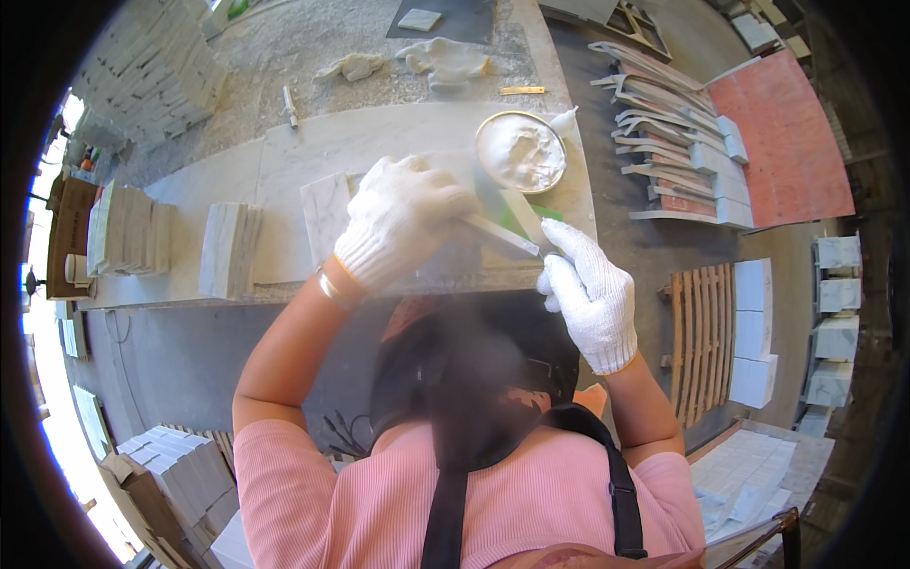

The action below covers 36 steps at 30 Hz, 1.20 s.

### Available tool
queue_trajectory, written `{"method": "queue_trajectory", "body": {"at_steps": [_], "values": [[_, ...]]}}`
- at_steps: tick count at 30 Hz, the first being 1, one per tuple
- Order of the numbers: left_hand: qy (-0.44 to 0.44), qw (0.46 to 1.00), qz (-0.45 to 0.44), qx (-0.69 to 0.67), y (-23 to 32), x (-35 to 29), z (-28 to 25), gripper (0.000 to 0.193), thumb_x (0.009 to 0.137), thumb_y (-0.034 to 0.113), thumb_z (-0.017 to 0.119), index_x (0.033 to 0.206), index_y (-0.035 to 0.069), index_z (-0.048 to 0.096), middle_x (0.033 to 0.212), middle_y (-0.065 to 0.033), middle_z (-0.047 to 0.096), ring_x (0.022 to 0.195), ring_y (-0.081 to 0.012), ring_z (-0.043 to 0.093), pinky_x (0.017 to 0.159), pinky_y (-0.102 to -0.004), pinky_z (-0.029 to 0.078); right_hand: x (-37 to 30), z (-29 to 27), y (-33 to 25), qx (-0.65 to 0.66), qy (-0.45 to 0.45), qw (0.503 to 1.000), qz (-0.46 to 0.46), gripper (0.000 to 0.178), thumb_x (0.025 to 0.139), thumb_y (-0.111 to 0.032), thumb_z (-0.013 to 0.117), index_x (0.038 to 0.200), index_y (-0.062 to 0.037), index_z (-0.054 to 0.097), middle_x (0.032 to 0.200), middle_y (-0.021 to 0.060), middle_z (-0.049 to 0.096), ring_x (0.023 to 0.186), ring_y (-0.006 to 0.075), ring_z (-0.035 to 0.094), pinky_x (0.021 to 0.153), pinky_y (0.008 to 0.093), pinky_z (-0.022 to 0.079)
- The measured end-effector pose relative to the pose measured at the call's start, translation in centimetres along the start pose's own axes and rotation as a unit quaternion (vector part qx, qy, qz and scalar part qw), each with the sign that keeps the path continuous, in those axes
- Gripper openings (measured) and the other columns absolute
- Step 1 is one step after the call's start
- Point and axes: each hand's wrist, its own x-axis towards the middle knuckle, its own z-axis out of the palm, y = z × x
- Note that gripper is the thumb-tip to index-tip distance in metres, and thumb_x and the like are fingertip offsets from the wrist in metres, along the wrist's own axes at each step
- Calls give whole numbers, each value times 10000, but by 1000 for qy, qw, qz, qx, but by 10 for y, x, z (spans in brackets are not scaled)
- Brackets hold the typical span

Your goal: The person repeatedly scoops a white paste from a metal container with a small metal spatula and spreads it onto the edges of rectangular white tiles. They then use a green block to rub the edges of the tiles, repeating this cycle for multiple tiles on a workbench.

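My left hand (398, 218), in a white knit glove, is closed around a pale stone tile (502, 234), seen mostly by its narrow edge. In my right hand (592, 294), gloved too, is a putty knife (521, 213); its flat blade points away from me and lies close to the tile's end. Whether blade and tile touch I cannot tell. Just beyond the blade stands an open round tin of white paste (521, 152), its surface scooped and uneven. Something green (545, 214) shows partly behind the knife. Another marble tile (327, 213) lies left of my left hand.
Stacked marble tiles (227, 251) stand on the worktable (284, 142) to the left. Beyond lie loose gloves (445, 62), a small ruler-like strip (523, 90) and a white stick-shaped tool (289, 106). Wooden pallets (701, 341) and tile stacks (754, 332) occupy the floor at right.
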Motion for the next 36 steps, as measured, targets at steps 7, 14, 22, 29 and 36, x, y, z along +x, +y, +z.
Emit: {"method": "queue_trajectory", "body": {"at_steps": [7, 14, 22, 29, 36], "values": [[2, 1000, 3, 6, -1, 0, 2, 194, 700, 210, 813, 889, 183, 780, 873, -3, 728, 891, -258, 656, 796, -399, 491, -6, 8, -2, 50, 13, 998, 45, 385, 1021, -46, 578, 1405, -46, 607, 794, 69, 699, 635, 91, 626, 605, 261, 532], [16, 1000, 10, 6, 1, -2, 3, 197, 703, 211, 813, 895, 184, 780, 878, -3, 731, 885, -258, 653, 803, -400, 489, 1, 18, -4, 72, 28, 996, 48, 383, 1023, -39, 573, 1405, -43, 597, 802, 66, 693, 613, 85, 612, 570, 245, 505], [17, 1000, 7, 8, 0, -1, 2, 207, 707, 206, 817, 909, 184, 777, 860, -5, 725, 879, -259, 655, 802, -403, 491, 1, 7, -1, 39, 31, 998, 30, 376, 1005, -57, 600, 1379, -62, 639, 789, 60, 706, 628, 101, 642, 625, 277, 545], [10, 1000, 5, 9, 0, -2, 2, 208, 710, 208, 814, 915, 190, 780, 874, -5, 724, 893, -257, 654, 804, -405, 492, 2, -4, 0, 11, 31, 999, 3, 375, 996, -75, 615, 1368, -70, 661, 808, 69, 722, 648, 107, 658, 658, 291, 563], [5, 1000, 2, 18, 0, -3, 3, 203, 720, 222, 810, 919, 190, 783, 877, -3, 721, 896, -258, 651, 810, -407, 486, 11, -8, 3, 19, -20, 1000, -12, 350, 985, -48, 626, 1328, -57, 697, 882, 79, 747, 703, 104, 667, 684, 277, 557]]}}
